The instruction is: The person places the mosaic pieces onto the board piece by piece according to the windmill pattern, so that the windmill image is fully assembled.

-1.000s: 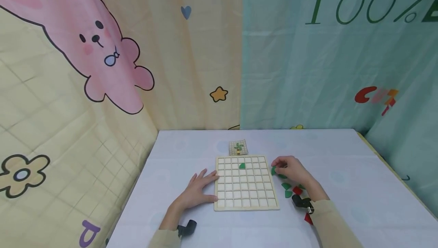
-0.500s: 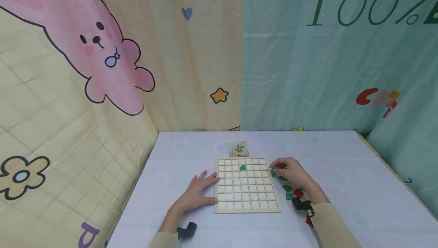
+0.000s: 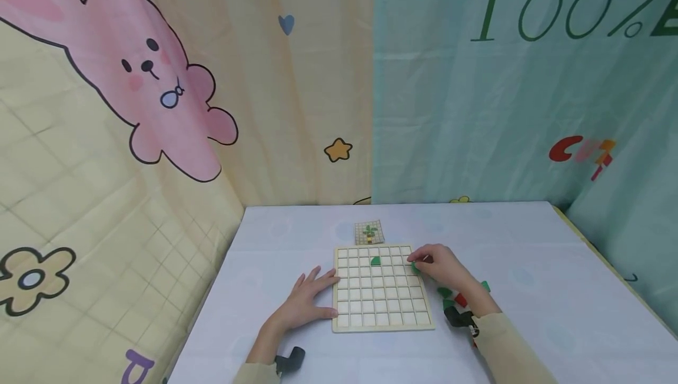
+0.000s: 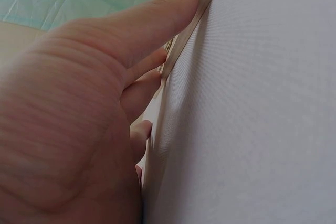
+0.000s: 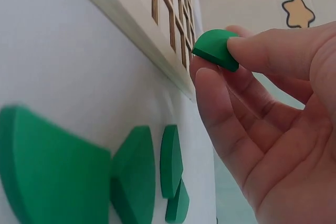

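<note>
A pale wooden grid board [image 3: 384, 298] lies flat on the table, with a green quarter-round tile [image 3: 375, 261] in one cell of its upper part. My left hand [image 3: 303, 300] rests along the board's left edge, fingers spread; the left wrist view shows the thumb [image 4: 157, 17] against the wooden rim. At the upper right edge of the board, my right hand [image 3: 444, 266] pinches another green rounded tile [image 5: 216, 48] between thumb and fingers, raised off the table. Beyond the board's far edge lies a small card [image 3: 369, 232] with a gridded plant picture.
Right of the board lie several loose green tiles [image 5: 134, 174], beside a red tile [image 3: 461, 300]; the right forearm partly covers the group. Another green tile [image 3: 485, 285] shows past the forearm. Printed curtains [image 3: 296, 89] hang behind the table.
My right hand has moved left with the green tile, from beside the board to its upper right edge. The left hand stays in place on the board.
</note>
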`<state>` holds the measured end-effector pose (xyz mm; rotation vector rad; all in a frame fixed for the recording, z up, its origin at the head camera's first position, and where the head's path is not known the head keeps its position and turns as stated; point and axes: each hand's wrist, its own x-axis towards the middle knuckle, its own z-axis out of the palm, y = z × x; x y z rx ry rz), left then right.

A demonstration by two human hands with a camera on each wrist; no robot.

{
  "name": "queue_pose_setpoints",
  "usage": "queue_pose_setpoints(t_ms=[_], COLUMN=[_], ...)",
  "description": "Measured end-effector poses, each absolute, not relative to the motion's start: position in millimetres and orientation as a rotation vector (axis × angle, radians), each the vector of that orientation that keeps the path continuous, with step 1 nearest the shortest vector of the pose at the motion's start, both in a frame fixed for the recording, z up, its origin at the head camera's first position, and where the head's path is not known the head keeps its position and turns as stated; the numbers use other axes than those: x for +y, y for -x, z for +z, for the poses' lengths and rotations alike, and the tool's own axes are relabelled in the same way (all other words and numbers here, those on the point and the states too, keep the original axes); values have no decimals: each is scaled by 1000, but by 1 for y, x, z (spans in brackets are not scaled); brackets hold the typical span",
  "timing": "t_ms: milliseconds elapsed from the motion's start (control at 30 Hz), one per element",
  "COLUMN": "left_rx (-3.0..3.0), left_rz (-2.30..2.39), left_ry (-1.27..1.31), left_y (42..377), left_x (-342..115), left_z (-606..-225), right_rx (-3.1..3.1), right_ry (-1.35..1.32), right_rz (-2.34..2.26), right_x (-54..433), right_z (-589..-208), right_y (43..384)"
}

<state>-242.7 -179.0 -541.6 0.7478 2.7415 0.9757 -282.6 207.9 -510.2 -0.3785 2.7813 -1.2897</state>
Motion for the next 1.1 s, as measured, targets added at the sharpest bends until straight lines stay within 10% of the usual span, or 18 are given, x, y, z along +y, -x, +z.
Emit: queue_pose_setpoints(t_ms=[1100], left_rx=[2754], left_rz=[960], left_ry=[-748], left_y=[242], left_x=[-180], left_z=[-543], right_rx=[2741], right_ry=[721], right_rz=[-1248], right_x=[145], right_z=[-511], right_y=[296])
